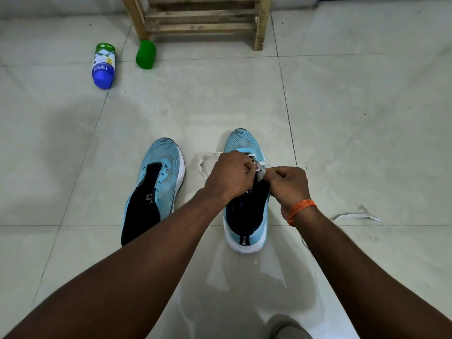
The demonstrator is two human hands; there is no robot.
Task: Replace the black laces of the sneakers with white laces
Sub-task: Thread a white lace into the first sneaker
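The work surface is a floor of large pale grey tiles (pixel 342 99) with dark grout lines. At the top centre of the frame stands the lower part of a wooden slatted rack (pixel 203 20). In the upper left, two containers lie on the tiles: a blue-and-white bottle (pixel 103 66) with a green end, on its side, and a green container (pixel 145 55) just beside the rack's left leg.

Two light-blue sneakers with white soles sit side by side at frame centre, toes pointing toward the top of the frame. The left-of-frame sneaker (pixel 156 182) carries no lace; its eyelets are bare and its dark tongue and lining are exposed. The right-of-frame sneaker (pixel 244 216) is partly laced with a white lace (pixel 203 165), which crosses the upper eyelets near the toe and loops out onto the tiles to the left of the shoe.

Both hands are over the throat of the right-of-frame sneaker. The left hand (pixel 230 176) is clenched, pinching the white lace between fingertips. The right hand (pixel 288 184) is likewise closed, gripping the same lace at the point where the hands meet. An orange thread band (pixel 302 209) encircles the right wrist.

A second white lace (pixel 354 216) lies loose on the tiles at the right of the frame, near the right forearm.
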